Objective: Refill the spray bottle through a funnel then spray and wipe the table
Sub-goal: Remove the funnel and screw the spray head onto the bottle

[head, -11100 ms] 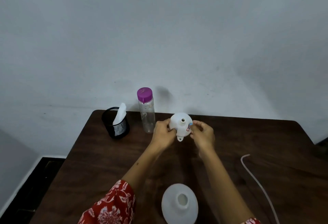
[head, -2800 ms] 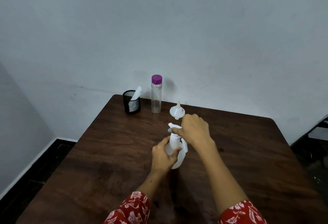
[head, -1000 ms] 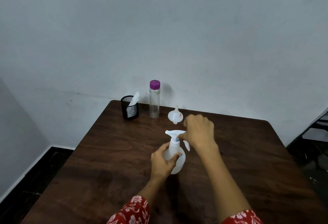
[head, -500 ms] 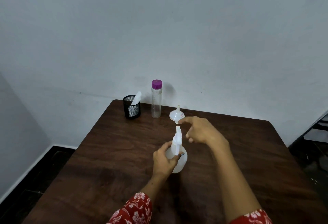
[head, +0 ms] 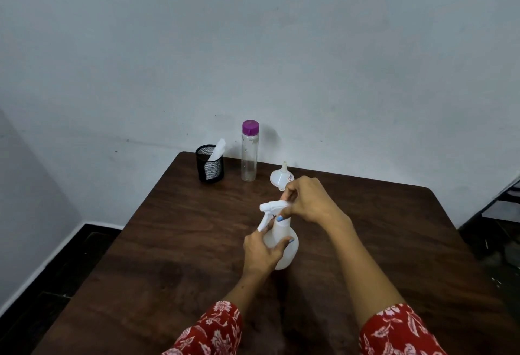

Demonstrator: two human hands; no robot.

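A white spray bottle stands upright in the middle of the dark wooden table. My left hand grips its round body from the near left side. My right hand holds the white trigger head at the top, fingers curled round it, nozzle pointing left. A white funnel rests upside down, spout up, on the table just behind my right hand. A clear bottle with a purple cap stands near the back edge.
A black mesh cup with a white tissue in it stands at the back left, next to the clear bottle. A white wall rises behind the table. The floor drops away dark at the left and right edges.
My right hand has come back onto the trigger head. The head has turned, and its nozzle now points left instead of edge-on towards me. My left hand still grips the bottle body.
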